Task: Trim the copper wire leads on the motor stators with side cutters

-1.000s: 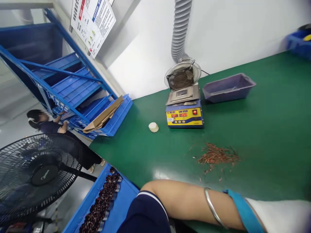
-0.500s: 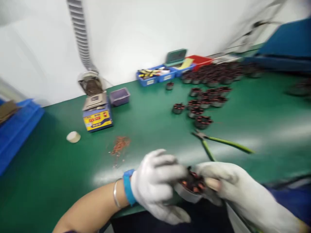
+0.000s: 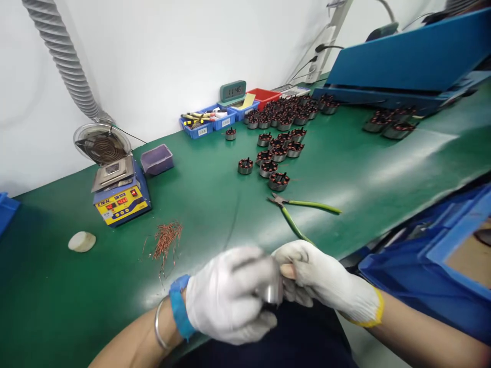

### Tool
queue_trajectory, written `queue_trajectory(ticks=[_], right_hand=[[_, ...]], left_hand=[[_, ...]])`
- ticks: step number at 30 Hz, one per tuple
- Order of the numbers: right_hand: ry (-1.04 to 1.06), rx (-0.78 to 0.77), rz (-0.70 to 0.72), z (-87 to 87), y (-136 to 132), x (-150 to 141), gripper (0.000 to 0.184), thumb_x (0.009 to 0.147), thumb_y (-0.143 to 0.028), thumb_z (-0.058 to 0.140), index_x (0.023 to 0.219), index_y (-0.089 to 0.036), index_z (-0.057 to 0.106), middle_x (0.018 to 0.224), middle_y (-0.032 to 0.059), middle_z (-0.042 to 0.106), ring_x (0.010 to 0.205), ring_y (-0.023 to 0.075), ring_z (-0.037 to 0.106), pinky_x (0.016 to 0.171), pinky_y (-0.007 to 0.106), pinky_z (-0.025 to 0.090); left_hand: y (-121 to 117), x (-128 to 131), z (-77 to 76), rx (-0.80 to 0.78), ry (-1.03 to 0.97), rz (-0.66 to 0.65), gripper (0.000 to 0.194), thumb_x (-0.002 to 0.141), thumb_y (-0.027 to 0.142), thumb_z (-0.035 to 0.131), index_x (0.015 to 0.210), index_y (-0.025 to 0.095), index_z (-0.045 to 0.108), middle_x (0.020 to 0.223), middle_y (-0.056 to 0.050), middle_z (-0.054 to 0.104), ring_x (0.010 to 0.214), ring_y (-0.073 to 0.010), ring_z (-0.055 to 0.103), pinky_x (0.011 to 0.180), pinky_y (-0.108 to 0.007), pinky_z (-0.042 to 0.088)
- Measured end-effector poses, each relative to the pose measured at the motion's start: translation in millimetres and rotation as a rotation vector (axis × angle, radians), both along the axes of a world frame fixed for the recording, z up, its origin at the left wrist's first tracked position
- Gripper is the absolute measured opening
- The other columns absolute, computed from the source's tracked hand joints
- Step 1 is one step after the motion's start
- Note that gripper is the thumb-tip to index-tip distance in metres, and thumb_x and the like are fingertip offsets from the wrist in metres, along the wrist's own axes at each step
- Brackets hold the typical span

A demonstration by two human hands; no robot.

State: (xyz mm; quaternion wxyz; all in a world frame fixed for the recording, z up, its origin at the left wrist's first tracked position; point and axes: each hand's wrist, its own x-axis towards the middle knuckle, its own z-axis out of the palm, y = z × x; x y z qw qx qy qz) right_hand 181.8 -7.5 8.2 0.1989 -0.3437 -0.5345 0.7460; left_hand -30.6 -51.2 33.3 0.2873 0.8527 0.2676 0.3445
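Observation:
My left hand (image 3: 230,294), in a white glove with a blue band at the wrist, is closed round a motor stator (image 3: 273,291) at the table's front edge. My gloved right hand (image 3: 312,273) grips the same stator from the other side, bare thumb tip against it. The stator is tipped so its shiny metal side shows; its windings are hidden by my fingers. Just beyond my right hand lie green-handled cutting pliers (image 3: 279,200), jaws spread. Several copper-wound stators (image 3: 279,181) stand behind them. To the left is a pile of copper wire offcuts (image 3: 168,239).
A blue and yellow solder pot (image 3: 123,202) stands left, beside a purple tray (image 3: 157,160) and a white round piece (image 3: 82,242). Blue bins (image 3: 199,130), a red bin (image 3: 263,97) and a clock (image 3: 233,91) line the wall. A blue crate (image 3: 418,260) is at right.
The view has swung to the right. The stator has been turned in my hands: its copper windings faced up before, and now its metal side shows. Both hands still hold it.

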Motion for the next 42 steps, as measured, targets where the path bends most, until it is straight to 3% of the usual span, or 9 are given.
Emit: queue_trajectory(ticks=[2,6,12,14,17,22,30,35,42], right_hand=[[0.01,0.093,0.034,4.3,0,3,0.049,0.07,-0.063,0.063,0.057,-0.017,0.05,0.051,0.0012,0.053,0.038,0.0082,0.041,0.035,0.022,0.03],[-0.047,0.33,0.015,3.5,0,0,0.041,0.078,-0.049,0.059,0.055,-0.016,0.053,0.055,0.0012,0.051,0.048,0.0089,0.044,0.044,0.022,0.033],[0.114,-0.148,-0.202,-20.3,-12,-17,0.035,0.07,-0.051,0.051,0.055,-0.022,0.038,0.038,-0.0055,0.037,0.03,0.0078,0.027,0.031,0.022,0.021],[-0.015,0.112,-0.168,-15.6,-10,-11,0.032,0.077,-0.047,0.049,0.059,-0.021,0.046,0.045,-0.0011,0.048,0.036,0.0112,0.041,0.035,0.024,0.034],[-0.325,0.945,-0.209,2.1,-3,4,0.025,0.081,-0.039,0.056,0.09,-0.017,0.063,0.092,0.013,0.069,0.085,0.0236,0.065,0.073,0.038,0.054],[-0.405,1.641,0.025,14.5,8,10,0.015,0.087,-0.018,0.047,0.094,-0.018,0.061,0.095,0.0093,0.068,0.099,0.0219,0.061,0.105,0.05,0.038],[-0.857,1.465,-0.031,-10.2,65,69,0.023,0.089,-0.034,0.05,0.096,-0.018,0.065,0.111,0.0146,0.064,0.111,0.0273,0.056,0.097,0.043,0.044],[-1.331,1.261,-0.116,-25.0,72,86,0.091,0.07,-0.056,0.066,0.137,0.001,0.042,0.138,0.0328,0.039,0.128,0.0453,0.037,0.103,0.051,0.035],[-1.276,1.12,-0.126,-20.4,65,78,0.059,0.078,-0.038,0.055,0.135,-0.026,0.049,0.109,0.0142,0.063,0.088,0.0322,0.06,0.064,0.041,0.042]], left_hand=[[-1,1,-4.5,0.136,0.005,0.062,0.027,0.073,0.038,0.071,0.094,0.027,0.058,0.103,-0.007,0.066,0.1,-0.0269,0.064,0.091,-0.046,0.053],[4,6,-16.9,-0.196,0.018,0.307,0.059,0.073,0.039,0.067,0.125,0.019,0.045,0.108,-0.011,0.066,0.092,-0.024,0.067,0.082,-0.037,0.057],[13,3,-25.0,0.311,0.297,0.333,0.037,0.074,0.024,0.061,0.11,0.021,0.055,0.113,-0.009,0.068,0.108,-0.0273,0.062,0.106,-0.053,0.037],[14,3,-27.1,0.346,0.266,0.381,0.038,0.073,0.024,0.062,0.11,0.021,0.053,0.111,-0.008,0.069,0.108,-0.0252,0.063,0.105,-0.051,0.038],[14,4,-30.5,0.322,0.19,0.453,0.042,0.072,0.028,0.068,0.11,0.022,0.051,0.107,-0.008,0.07,0.103,-0.0237,0.065,0.103,-0.049,0.04],[14,6,-36.4,0.268,0.19,0.413,0.05,0.068,0.027,0.073,0.112,0.023,0.049,0.108,-0.007,0.07,0.103,-0.0234,0.065,0.105,-0.05,0.038],[27,-7,-35.5,-0.042,0.377,0.637,0.041,0.057,0.028,0.073,0.093,0.018,0.057,0.106,-0.014,0.064,0.108,-0.0338,0.059,0.096,-0.053,0.045],[31,-2,-23.7,-0.191,0.406,0.665,0.055,0.056,0.033,0.074,0.106,0.016,0.057,0.115,-0.013,0.06,0.107,-0.0318,0.056,0.096,-0.049,0.045],[38,-4,-28.0,-0.29,0.453,0.635,0.011,0.073,0.012,0.055,0.079,0.021,0.058,0.083,-0.002,0.063,0.086,-0.0206,0.057,0.082,-0.036,0.047]])
